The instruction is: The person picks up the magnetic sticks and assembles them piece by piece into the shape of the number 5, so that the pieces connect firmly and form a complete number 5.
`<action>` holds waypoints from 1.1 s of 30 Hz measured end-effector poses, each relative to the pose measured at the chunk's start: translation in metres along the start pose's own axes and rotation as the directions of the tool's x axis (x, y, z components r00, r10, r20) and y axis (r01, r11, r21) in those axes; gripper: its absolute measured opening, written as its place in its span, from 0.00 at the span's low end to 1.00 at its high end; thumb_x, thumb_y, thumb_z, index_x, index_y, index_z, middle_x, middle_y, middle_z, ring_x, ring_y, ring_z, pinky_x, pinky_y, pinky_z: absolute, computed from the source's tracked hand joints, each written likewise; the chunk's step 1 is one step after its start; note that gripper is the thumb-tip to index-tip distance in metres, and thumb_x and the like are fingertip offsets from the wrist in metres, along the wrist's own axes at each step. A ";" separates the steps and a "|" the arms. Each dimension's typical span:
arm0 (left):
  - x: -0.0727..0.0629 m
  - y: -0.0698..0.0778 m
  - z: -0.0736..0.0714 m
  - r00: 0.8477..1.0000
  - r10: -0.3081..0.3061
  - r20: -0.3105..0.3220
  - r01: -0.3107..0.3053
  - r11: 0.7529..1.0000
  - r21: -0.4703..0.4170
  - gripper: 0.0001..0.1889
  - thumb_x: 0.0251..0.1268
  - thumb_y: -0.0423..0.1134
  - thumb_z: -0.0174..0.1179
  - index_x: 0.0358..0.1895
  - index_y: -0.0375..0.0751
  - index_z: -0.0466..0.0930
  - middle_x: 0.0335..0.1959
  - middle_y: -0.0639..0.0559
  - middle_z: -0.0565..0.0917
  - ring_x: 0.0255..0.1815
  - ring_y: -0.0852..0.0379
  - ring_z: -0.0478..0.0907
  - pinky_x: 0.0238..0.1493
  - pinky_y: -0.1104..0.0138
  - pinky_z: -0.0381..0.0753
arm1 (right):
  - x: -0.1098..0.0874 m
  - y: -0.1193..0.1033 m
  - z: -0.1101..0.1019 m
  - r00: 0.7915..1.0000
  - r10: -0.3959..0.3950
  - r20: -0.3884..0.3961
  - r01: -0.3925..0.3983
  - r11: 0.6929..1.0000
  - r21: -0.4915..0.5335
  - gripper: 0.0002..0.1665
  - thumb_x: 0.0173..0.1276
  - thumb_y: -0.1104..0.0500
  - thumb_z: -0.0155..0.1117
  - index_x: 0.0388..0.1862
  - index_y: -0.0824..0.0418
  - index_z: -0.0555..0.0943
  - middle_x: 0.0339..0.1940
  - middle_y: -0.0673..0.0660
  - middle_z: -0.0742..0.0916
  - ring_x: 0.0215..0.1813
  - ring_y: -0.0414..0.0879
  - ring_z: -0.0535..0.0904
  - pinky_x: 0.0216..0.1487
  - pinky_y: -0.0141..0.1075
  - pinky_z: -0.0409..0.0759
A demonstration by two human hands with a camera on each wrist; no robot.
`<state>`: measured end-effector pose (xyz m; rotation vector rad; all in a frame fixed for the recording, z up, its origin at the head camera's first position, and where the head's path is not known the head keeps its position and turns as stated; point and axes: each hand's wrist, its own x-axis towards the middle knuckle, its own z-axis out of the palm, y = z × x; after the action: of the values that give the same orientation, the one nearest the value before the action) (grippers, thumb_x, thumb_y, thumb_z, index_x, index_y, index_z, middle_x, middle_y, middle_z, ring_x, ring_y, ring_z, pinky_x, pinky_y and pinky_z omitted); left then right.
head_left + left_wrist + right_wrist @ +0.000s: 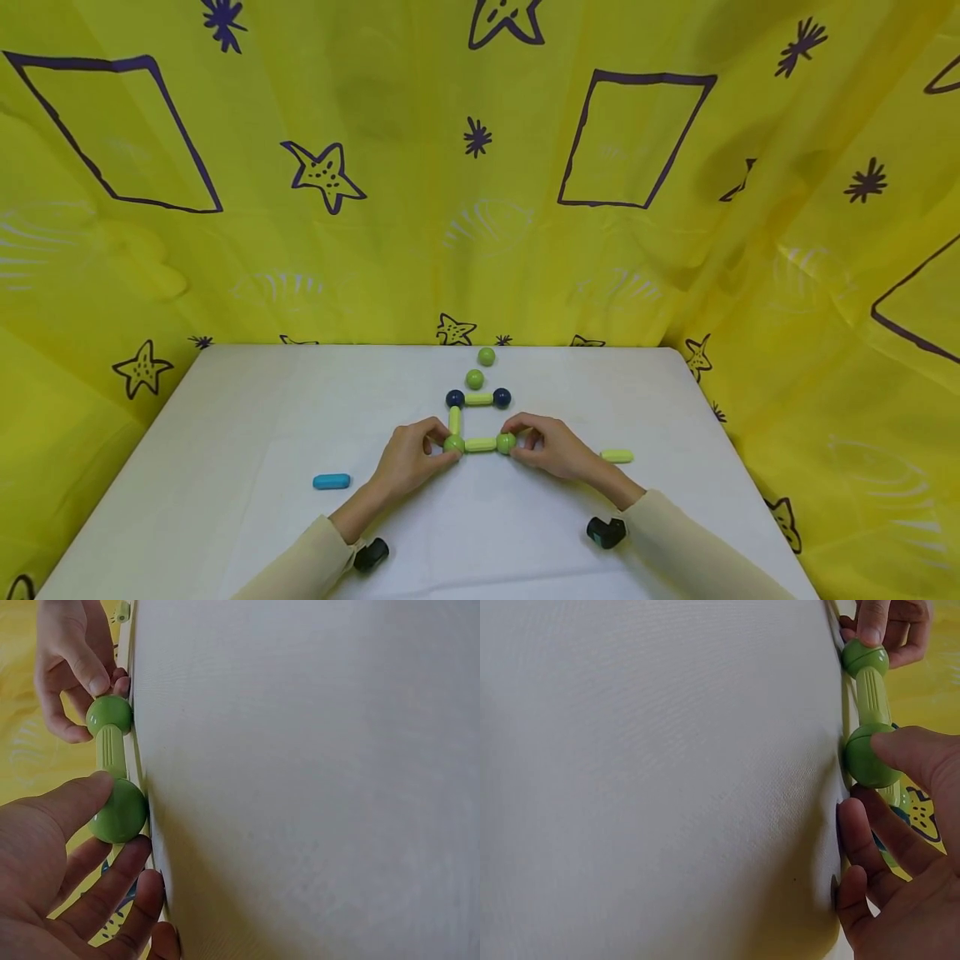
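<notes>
On the white table lies a shape of balls and ribbed rods. My left hand (407,457) pinches a green ball (454,444) at its near left corner, thumb on the near side. A green ball (506,442) at the near right end is pinched by my right hand (557,448). Between both balls runs a yellow-green rod (481,445), touching each in the left wrist view. Another yellow-green rod (454,418) leads from the left green ball to a dark blue ball (455,399). From there a third rod (478,400) reaches a second dark blue ball (502,397).
Two loose green balls, one nearer (475,379) and one farther (487,357), sit beyond the shape. A blue rod (332,482) lies left, a yellow-green rod (618,457) beside my right wrist. A patterned yellow curtain (405,250) surrounds the table (247,417) behind and at the sides.
</notes>
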<state>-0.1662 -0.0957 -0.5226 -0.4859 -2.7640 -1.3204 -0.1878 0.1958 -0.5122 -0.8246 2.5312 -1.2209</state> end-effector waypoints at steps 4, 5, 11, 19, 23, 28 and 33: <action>0.000 0.001 0.000 1.000 0.008 -0.002 -0.008 1.000 0.001 0.12 0.57 0.42 0.77 0.40 0.47 0.84 0.32 0.59 0.87 0.28 0.63 0.71 0.31 0.70 0.70 | -0.003 -0.002 -0.007 1.000 -0.011 0.021 0.011 1.000 -0.023 0.21 0.70 0.63 0.71 0.61 0.53 0.81 0.54 0.51 0.87 0.37 0.42 0.79 0.39 0.33 0.78; 0.000 0.001 -0.001 1.000 0.009 -0.002 -0.009 1.000 0.001 0.12 0.57 0.42 0.77 0.40 0.47 0.84 0.32 0.59 0.87 0.28 0.63 0.71 0.31 0.70 0.70 | -0.003 -0.002 -0.009 1.000 -0.013 0.026 0.014 0.999 -0.031 0.22 0.70 0.63 0.71 0.62 0.54 0.81 0.55 0.53 0.87 0.37 0.43 0.79 0.39 0.33 0.79; 0.000 0.001 -0.002 1.000 0.024 0.007 -0.024 1.000 -0.011 0.13 0.57 0.41 0.78 0.42 0.47 0.84 0.33 0.58 0.88 0.28 0.62 0.71 0.31 0.69 0.70 | -0.011 0.000 -0.032 0.999 -0.012 0.046 0.016 0.996 -0.091 0.24 0.68 0.65 0.72 0.63 0.59 0.79 0.54 0.60 0.87 0.36 0.43 0.79 0.40 0.34 0.79; 0.002 -0.001 -0.005 0.998 0.046 0.042 -0.045 0.999 -0.014 0.13 0.58 0.40 0.77 0.43 0.46 0.84 0.33 0.57 0.87 0.28 0.62 0.73 0.31 0.69 0.72 | -0.028 0.002 -0.070 0.996 0.031 0.088 -0.013 0.980 -0.198 0.25 0.68 0.65 0.71 0.64 0.60 0.79 0.50 0.60 0.87 0.45 0.50 0.81 0.48 0.45 0.81; 0.003 -0.002 -0.006 0.998 0.044 0.055 -0.043 0.999 -0.016 0.13 0.59 0.40 0.76 0.43 0.45 0.84 0.34 0.57 0.88 0.28 0.62 0.73 0.31 0.69 0.72 | -0.040 0.007 -0.085 0.992 0.057 0.115 -0.031 0.976 -0.215 0.26 0.68 0.65 0.70 0.64 0.60 0.79 0.50 0.60 0.86 0.47 0.54 0.81 0.50 0.50 0.81; 0.004 -0.002 -0.006 0.997 0.039 0.068 -0.038 0.999 -0.018 0.12 0.59 0.40 0.76 0.43 0.45 0.84 0.35 0.57 0.88 0.28 0.62 0.73 0.31 0.69 0.73 | -0.057 0.015 -0.097 0.989 0.082 0.121 -0.053 0.973 -0.225 0.25 0.67 0.65 0.70 0.63 0.59 0.79 0.50 0.59 0.86 0.48 0.55 0.80 0.49 0.49 0.81; 0.005 -0.002 -0.007 0.996 0.039 0.076 -0.038 0.999 -0.015 0.12 0.59 0.40 0.76 0.43 0.45 0.84 0.35 0.57 0.88 0.29 0.61 0.73 0.31 0.69 0.73 | -0.070 0.020 -0.105 0.986 0.103 0.131 -0.069 0.967 -0.246 0.23 0.68 0.63 0.71 0.62 0.59 0.80 0.50 0.59 0.86 0.47 0.55 0.80 0.49 0.48 0.80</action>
<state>-0.1720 -0.1009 -0.5195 -0.6000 -2.7929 -1.3406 -0.1813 0.3140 -0.4647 -0.8100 2.5991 -0.8073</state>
